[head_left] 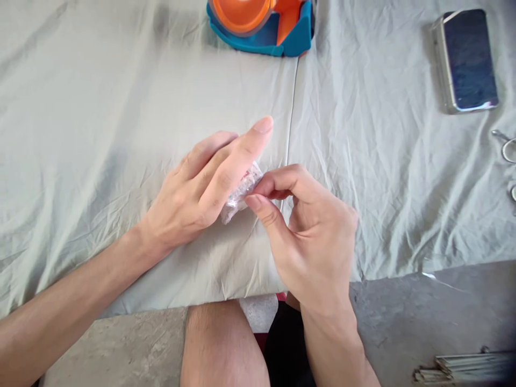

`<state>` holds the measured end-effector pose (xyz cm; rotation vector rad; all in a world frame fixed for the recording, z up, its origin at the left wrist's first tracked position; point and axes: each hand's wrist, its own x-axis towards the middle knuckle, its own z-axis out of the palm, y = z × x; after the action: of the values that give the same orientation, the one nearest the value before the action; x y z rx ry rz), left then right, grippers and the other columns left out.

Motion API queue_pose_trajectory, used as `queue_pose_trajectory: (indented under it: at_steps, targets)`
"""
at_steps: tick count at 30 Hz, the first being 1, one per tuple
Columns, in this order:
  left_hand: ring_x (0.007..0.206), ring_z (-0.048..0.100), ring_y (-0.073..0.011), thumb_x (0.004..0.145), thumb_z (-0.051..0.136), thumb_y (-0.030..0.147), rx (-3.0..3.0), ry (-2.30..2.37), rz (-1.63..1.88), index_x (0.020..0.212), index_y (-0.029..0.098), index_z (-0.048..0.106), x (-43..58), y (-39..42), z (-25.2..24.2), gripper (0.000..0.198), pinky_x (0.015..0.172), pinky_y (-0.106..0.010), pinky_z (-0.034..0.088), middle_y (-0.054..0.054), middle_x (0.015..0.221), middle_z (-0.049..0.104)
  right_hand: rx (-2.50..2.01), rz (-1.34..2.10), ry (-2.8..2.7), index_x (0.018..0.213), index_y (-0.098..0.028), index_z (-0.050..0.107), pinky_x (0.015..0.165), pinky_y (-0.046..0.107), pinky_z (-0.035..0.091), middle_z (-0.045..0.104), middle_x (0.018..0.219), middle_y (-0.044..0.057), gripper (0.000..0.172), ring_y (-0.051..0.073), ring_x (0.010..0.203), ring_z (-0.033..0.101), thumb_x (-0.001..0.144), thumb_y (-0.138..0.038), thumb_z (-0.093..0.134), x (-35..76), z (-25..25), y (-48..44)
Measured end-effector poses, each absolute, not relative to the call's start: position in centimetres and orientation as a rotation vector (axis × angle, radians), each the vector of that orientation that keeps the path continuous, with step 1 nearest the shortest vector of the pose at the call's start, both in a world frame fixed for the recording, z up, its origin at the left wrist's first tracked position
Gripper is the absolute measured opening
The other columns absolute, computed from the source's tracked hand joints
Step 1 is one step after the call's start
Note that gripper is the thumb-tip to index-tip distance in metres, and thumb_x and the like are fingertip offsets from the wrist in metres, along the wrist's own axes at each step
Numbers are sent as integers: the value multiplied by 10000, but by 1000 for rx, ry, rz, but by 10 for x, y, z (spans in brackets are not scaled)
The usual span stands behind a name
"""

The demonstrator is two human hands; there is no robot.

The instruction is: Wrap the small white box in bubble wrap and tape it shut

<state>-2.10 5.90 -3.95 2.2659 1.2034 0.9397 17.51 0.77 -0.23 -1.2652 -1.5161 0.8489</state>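
A small crinkled clear plastic packet (238,194), with a bit of red print, sits between both hands above the grey-green cloth (100,134). My left hand (201,185) lies over the packet, its fingers stretched out and pressed against it; the packet's left part is hidden under them. My right hand (306,226) pinches the packet's right end between thumb and forefinger, its other fingers curled in.
A blue and orange tape dispenser (262,24) stands at the far edge. A phone in a shiny case (467,59) lies at the upper right, with metal rings (508,150) near the right edge. My knee (220,344) and a concrete floor (435,306) show below; stacked strips (467,368) lie at lower right.
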Motion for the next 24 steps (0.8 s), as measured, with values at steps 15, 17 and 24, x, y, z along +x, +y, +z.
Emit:
queue_pose_trajectory:
  at_steps: [15, 17, 24]
  targets:
    - [1558, 712, -328, 1239, 510, 249, 2564, 1220, 977, 1853, 692, -27, -22, 49, -51, 928, 1311, -783, 616, 162, 1792, 595, -1399, 1004, -1330, 1026, -280, 827, 882, 383, 716, 868, 1010, -6, 78, 218, 966, 840, 1074, -277, 889, 172, 3, -3]
    - [1567, 704, -334, 1252, 481, 258, 2562, 1212, 969, 1871, 660, 20, -22, 50, -56, 870, 1313, -775, 612, 135, 1780, 614, -1426, 1081, -1288, 1016, -272, 847, 915, 399, 725, 885, 1020, 1, 80, 228, 982, 855, 1062, -303, 905, 175, 5, -1]
    - [1503, 748, -285, 1275, 389, 223, 2670, 1247, 941, 1859, 635, -124, -22, 51, -50, 880, 1246, -666, 688, 95, 1744, 649, -1463, 1073, -1286, 948, -258, 860, 888, 384, 711, 882, 950, -12, 97, 223, 924, 853, 1031, -278, 906, 176, 4, -1]
